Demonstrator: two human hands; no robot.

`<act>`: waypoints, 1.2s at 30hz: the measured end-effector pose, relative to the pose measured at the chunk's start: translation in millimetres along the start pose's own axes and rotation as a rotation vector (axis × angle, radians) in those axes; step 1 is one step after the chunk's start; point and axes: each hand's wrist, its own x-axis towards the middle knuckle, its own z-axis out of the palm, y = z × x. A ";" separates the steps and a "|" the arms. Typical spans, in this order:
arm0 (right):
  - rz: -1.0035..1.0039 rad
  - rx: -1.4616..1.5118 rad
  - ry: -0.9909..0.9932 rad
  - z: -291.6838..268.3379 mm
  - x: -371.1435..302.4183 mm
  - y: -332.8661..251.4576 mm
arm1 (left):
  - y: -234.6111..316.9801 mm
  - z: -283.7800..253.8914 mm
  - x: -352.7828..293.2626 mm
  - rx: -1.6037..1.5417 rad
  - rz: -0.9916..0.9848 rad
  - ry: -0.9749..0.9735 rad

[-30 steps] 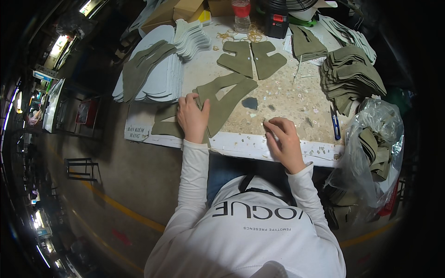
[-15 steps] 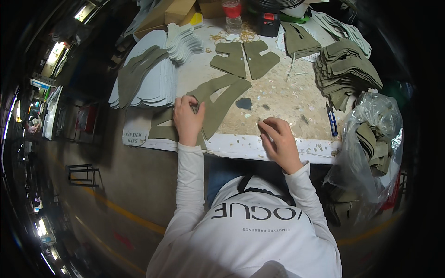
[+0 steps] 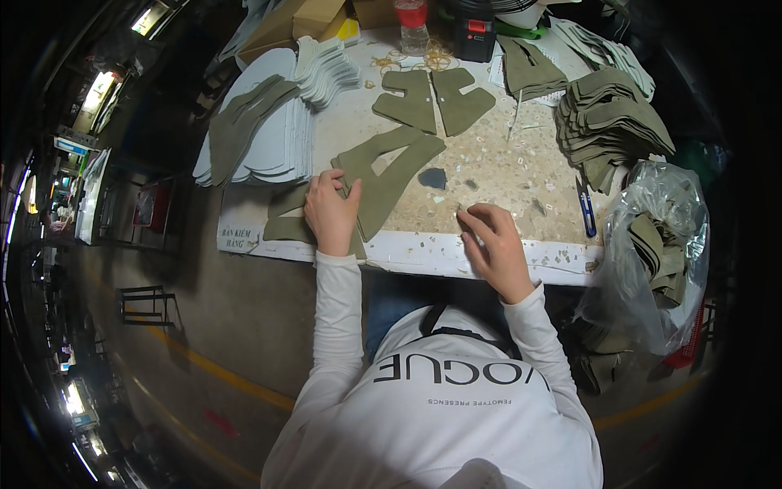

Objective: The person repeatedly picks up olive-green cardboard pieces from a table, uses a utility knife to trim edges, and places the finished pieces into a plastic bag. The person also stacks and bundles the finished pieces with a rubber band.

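Several olive-green cut pieces (image 3: 405,173), flat and curved with slits between their arms, lie at the table's front left. My left hand (image 3: 332,213) rests on them, fingers curled and closed at an edge of the material; its fingertips are partly hidden. To the right, my right hand (image 3: 498,244) is held just above the table's front edge. Its fingers are bent, with the thumb apart from the index finger. A tiny speck shows by the index fingertip, too small to name. A small dark scrap (image 3: 432,178) lies between the hands.
White cut pieces (image 3: 273,151) are stacked at left, a green piece (image 3: 244,122) on top. Two green pieces (image 3: 464,102) lie farther back. Green stacks (image 3: 607,118), blue-handled thread snips (image 3: 586,208) and a filled clear bag (image 3: 643,269) are at right. A bottle (image 3: 413,37) stands behind.
The view has shifted slightly. My left fingers have settled lower onto the green pieces; my right hand has hardly moved.
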 end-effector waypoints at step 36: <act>0.431 1.449 -0.411 35.6 1.4 -35.9 | 59.6 -30.1 -33.9 -0.851 0.067 -0.265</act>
